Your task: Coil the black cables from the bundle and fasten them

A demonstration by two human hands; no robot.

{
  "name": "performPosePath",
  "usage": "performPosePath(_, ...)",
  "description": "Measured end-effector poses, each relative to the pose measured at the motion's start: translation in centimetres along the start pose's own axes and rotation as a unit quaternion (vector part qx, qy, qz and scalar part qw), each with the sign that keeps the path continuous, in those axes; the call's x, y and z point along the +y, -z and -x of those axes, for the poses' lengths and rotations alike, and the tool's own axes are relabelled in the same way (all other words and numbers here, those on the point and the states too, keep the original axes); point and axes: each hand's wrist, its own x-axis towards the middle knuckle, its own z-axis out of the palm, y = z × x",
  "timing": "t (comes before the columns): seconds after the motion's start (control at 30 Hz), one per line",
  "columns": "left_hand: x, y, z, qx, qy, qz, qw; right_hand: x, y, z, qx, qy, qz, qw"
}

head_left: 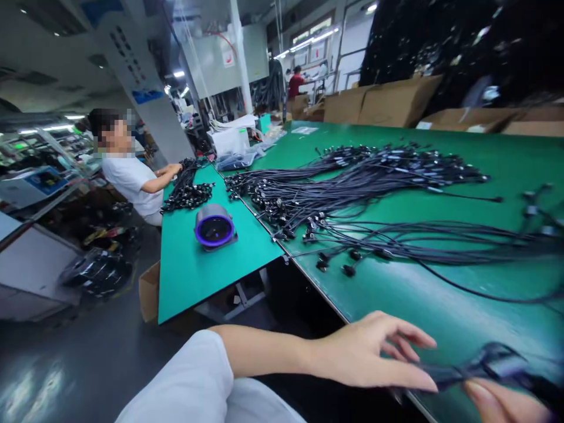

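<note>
My left hand [370, 352] reaches in from the bottom middle over the table edge, its thumb and fingers apart. A dark cable bundle [458, 373], blurred, starts beside its thumb; whether the thumb touches it I cannot tell. At the bottom right corner my right hand [506, 402], partly cut off by the frame, pinches the same bundle between thumb and fingers. Farther up, a looser group of black cables [409, 241] lies across the green table [374, 288], with small dark connectors at its ends.
Beyond lies a big pile of black cables [343, 185]. A round purple-rimmed device [214, 227] stands on the left green table [194, 282]. A co-worker [132, 176] in white handles more cables there. Cardboard boxes [383, 106] line the far edge; a gap separates the tables nearby.
</note>
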Motion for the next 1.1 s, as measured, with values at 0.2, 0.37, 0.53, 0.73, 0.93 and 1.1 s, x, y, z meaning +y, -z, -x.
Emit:
performPosePath(0.2,-1.9,-2.7,0.3,0.048,0.019,-0.017,0.999,-1.3,2.0,0.7,-0.001,-0.201,-0.117,0.973)
performPosePath(0.37,-4.6,-3.5,-0.8,0.059,0.023,0.063,0.996,1.0,2.5,0.7,-0.065,-0.266,-0.244,0.930)
performPosePath(0.53,-5.3,-5.3,-1.5,-0.006,0.007,0.013,1.000,0.2,3.2,3.0,0.091,-0.117,0.036,0.988)
performPosePath(0.73,-4.4,-6.1,-3.0,-0.091,-0.080,-0.156,0.980,1.6,5.1,4.5,0.067,-0.093,0.051,0.992)
performPosePath(0.93,-3.0,-6.3,-5.3,-0.106,-0.139,-0.074,0.982,2.7,6.9,6.3,-0.022,-0.154,0.080,0.985)
performPosePath(1.1,-1.8,-7.2,-5.6,-0.173,-0.170,-0.156,0.958,2.2,8.4,6.6,-0.080,-0.188,-0.100,0.974)
